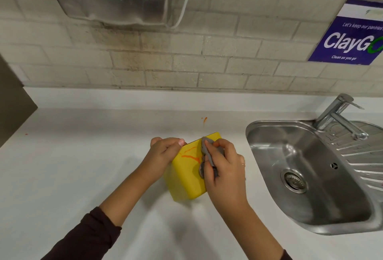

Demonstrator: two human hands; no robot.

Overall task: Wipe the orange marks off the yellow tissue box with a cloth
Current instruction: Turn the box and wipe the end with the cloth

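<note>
On the white counter (83, 166) the yellow tissue box (186, 178) sits between both hands, orange marks (190, 157) showing on its face. The left hand (163, 151) grips its far left corner while the right hand (223, 166) clutches a grey cloth (205, 154) against the box. Farther right lie the steel sink (306, 176) and tap (339, 114), then the tiled wall (186, 62).

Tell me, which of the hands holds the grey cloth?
The right hand, nearer the steel sink; the left hand only grips the yellow tissue box.
</note>
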